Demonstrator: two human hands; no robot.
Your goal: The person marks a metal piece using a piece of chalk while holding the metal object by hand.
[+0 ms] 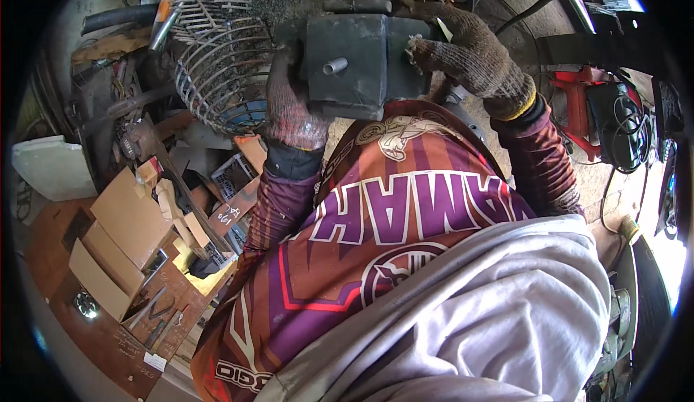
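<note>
In front of my chest is a dark grey-green metal box point(349, 69) with a short, bright pipe stub point(335, 66) sticking out of its face. My left hand point(295, 109), in a dirty knit glove, grips the box's left side; its fingertips are hidden behind the box. On the other side, my right hand point(477, 55), gloved too, is closed round the box's right edge, with its thumb tip at the front. A small pale sliver point(444, 30) shows beside the right fingers; I cannot tell whether it is held.
Left of the box stands a basket-like frame of bent metal rods point(224, 77). A brown workbench point(94, 330) at lower left carries an opened cardboard box point(130, 221) and hand tools. Right, a red-framed machine point(575, 109) has a coiled black cable point(632, 138).
</note>
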